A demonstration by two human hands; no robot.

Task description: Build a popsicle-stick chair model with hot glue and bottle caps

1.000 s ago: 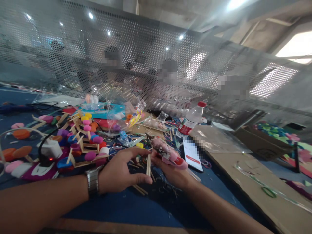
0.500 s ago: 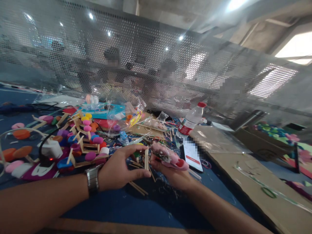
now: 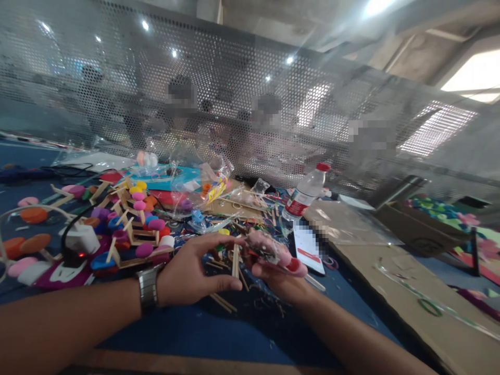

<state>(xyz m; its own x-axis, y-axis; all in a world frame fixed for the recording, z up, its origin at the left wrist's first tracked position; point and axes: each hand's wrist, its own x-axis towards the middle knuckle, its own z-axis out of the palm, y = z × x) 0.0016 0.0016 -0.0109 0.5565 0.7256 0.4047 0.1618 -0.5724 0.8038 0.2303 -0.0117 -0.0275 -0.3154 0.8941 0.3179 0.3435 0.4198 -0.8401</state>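
We look first at the narrow wooden piece (image 3: pixel 236 259), which is held above the table (image 3: pixel 187 341), between the thumb and the index finger of the left hand (image 3: pixel 187 273); these two fingers are closed on its ends. It seems to be made of thin sticks lying side by side, but its small details we cannot tell. Just beside it, the right hand (image 3: pixel 285 285) is wrapped around a pink tool (image 3: pixel 273 251), which we take for a glue gun. Compared with half a second ago, this tool has rolled in the grip and has come slightly lower, so that more of its stained side is now turned to us, while the left hand has stayed almost in its place. For the work, we judge that this means only a change of angle of the tool, since the wooden piece has not been released; whether the tip touches it, we cannot tell. Under the hands, some loose sticks (image 3: pixel 224 302) are lying on the table. Farther out, to the left, there is a heap of small wooden frames with coloured caps (image 3: pixel 142 237), beside a white plug (image 3: pixel 83 239). To the right we find a phone (image 3: pixel 308 245), a bottle (image 3: pixel 301 195) with a red cap and a sheet of cardboard (image 3: pixel 371 281). Behind everything stands a perforated screen (image 3: pixel 234 67).
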